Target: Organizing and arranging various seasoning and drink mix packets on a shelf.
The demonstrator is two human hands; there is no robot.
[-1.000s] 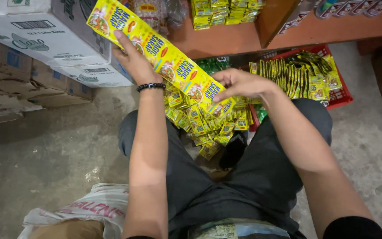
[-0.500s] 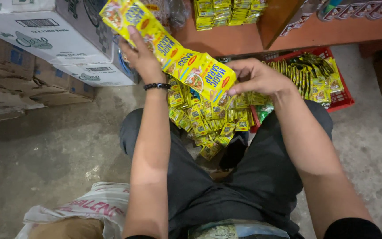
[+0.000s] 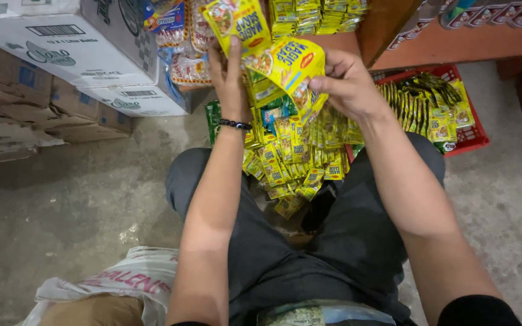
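1. Above the heap of yellow sachets [image 3: 291, 160], both hands were raised with a strip of yellow packets [image 3: 267, 45] between them.
2. The left hand [image 3: 229, 75] had its grip closed on the upper part of the strip, fingers wrapped behind it, a dark bead bracelet [image 3: 235, 125] on the wrist.
3. The right hand [image 3: 348, 81] pinched the strip's folded lower end, grip narrow and holding that packet at its edge.
4. The strip bent between the two hands, well above the heap and just in front of the wooden shelf [image 3: 454, 42].
5. The heap lay on the floor between the person's knees, against the shelf's foot.
6. Right of the heap stood a red basket [image 3: 475, 136] filled with more yellow and green sachets.
7. Left of the heap sat stacked cardboard boxes [image 3: 61, 48], with hanging snack packets [image 3: 182, 36] just beside them.
8. Near the person's left leg, well apart from the heap, lay a white plastic bag [image 3: 122, 284] on the concrete floor [image 3: 61, 205].
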